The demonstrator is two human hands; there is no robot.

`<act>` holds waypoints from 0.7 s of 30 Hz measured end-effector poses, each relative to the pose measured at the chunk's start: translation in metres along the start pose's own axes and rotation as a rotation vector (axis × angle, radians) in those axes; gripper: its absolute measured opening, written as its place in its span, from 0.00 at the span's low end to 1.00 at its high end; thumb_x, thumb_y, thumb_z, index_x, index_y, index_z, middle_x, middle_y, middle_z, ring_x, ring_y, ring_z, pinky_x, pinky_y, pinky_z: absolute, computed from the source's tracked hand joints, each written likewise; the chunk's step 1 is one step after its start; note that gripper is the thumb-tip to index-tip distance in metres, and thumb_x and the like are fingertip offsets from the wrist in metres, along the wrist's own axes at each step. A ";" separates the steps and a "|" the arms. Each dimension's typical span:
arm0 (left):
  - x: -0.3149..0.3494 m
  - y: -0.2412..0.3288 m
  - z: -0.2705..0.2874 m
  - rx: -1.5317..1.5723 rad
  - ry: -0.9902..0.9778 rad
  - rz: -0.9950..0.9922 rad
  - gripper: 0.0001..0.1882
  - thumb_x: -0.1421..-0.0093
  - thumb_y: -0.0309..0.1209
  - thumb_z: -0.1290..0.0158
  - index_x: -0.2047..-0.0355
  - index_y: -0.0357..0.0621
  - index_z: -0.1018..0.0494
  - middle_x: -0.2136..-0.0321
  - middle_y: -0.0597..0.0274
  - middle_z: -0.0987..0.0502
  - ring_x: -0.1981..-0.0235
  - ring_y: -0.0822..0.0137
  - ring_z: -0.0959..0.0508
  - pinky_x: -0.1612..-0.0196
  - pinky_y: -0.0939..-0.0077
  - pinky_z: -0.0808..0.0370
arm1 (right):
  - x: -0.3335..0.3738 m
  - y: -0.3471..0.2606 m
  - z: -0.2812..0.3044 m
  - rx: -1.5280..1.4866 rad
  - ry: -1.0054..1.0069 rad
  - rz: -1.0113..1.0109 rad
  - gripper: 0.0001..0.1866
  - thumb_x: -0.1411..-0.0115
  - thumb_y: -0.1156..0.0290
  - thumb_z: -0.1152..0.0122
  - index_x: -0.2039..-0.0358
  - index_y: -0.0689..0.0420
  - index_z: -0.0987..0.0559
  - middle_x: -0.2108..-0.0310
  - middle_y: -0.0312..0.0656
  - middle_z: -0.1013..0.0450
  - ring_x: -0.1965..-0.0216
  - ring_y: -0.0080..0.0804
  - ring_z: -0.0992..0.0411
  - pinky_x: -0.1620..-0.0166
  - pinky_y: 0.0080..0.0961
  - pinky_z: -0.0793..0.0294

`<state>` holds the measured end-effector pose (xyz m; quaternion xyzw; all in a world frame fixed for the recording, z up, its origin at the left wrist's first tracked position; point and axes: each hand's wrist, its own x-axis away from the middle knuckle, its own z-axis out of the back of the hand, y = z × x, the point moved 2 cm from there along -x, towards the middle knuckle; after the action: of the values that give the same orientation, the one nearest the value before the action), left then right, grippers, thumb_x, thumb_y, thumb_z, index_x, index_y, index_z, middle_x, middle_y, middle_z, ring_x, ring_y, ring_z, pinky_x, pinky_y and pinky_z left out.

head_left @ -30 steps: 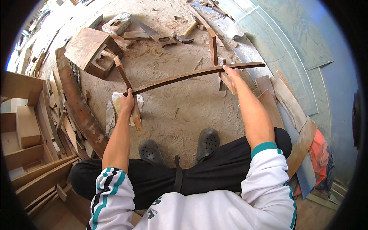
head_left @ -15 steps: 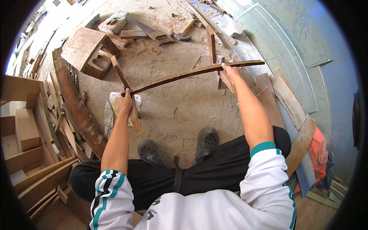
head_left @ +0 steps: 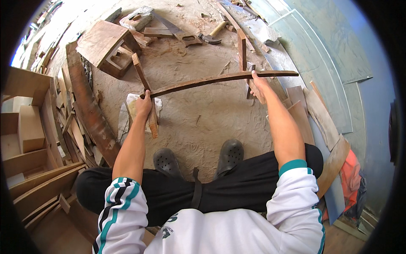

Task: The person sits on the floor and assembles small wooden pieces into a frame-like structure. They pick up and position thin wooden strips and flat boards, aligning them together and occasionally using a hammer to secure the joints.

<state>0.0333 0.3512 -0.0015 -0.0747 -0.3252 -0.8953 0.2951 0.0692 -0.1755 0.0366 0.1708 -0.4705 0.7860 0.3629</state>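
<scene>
Between my hands is a wooden frame: a long dark strip (head_left: 203, 82) joined to a short crosspiece (head_left: 140, 70) at the left and another crosspiece (head_left: 242, 53) at the right. My left hand (head_left: 144, 106) is closed around the strip's left end, where it meets the left crosspiece. My right hand (head_left: 259, 88) grips the strip near its right end, thumb on top, fingers below beside the right joint. That end sticks out past my hand. The fingers partly hide the lower part of the right crosspiece.
Beyond the frame lie a handsaw (head_left: 179, 34), a claw hammer (head_left: 210, 39) and a wooden box (head_left: 103, 44). Wood scraps and a curved rusty piece (head_left: 86, 99) are at the left, near wooden compartments (head_left: 31, 129). Boards (head_left: 300, 112) and glass sheets (head_left: 321, 55) are at the right.
The whole view has shifted slightly. My right hand's fingers now cover more of the right crosspiece's lower part. Both hands still hold the frame.
</scene>
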 end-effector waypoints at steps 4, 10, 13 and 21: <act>0.008 0.010 0.003 0.014 -0.026 0.007 0.43 0.40 0.63 0.55 0.55 0.24 0.26 0.57 0.29 0.24 0.51 0.37 0.25 0.48 0.54 0.30 | 0.011 -0.005 -0.004 0.038 -0.019 -0.024 0.36 0.37 0.36 0.55 0.55 0.62 0.26 0.75 0.48 0.25 0.82 0.37 0.25 0.82 0.34 0.26; 0.015 0.017 0.005 0.038 -0.014 -0.024 0.37 0.39 0.60 0.54 0.59 0.30 0.23 0.61 0.32 0.22 0.54 0.38 0.23 0.52 0.53 0.28 | 0.006 -0.003 -0.004 0.096 0.029 -0.036 0.39 0.38 0.33 0.56 0.60 0.64 0.24 0.77 0.49 0.25 0.82 0.39 0.25 0.81 0.35 0.26; 0.010 0.012 0.003 0.062 -0.018 -0.019 0.39 0.40 0.61 0.54 0.59 0.26 0.24 0.61 0.30 0.23 0.54 0.37 0.24 0.51 0.54 0.29 | 0.004 -0.002 -0.006 0.091 0.003 -0.029 0.40 0.38 0.32 0.57 0.62 0.64 0.23 0.77 0.49 0.26 0.83 0.38 0.26 0.81 0.35 0.26; 0.008 0.009 0.006 0.032 -0.030 -0.006 0.44 0.40 0.62 0.54 0.54 0.22 0.27 0.55 0.28 0.25 0.48 0.37 0.26 0.46 0.55 0.31 | 0.012 -0.004 -0.008 0.103 0.010 0.024 0.44 0.39 0.32 0.58 0.56 0.69 0.24 0.74 0.51 0.23 0.81 0.41 0.23 0.80 0.36 0.24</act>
<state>0.0317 0.3455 0.0104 -0.0823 -0.3442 -0.8896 0.2888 0.0647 -0.1623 0.0423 0.1795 -0.4296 0.8144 0.3464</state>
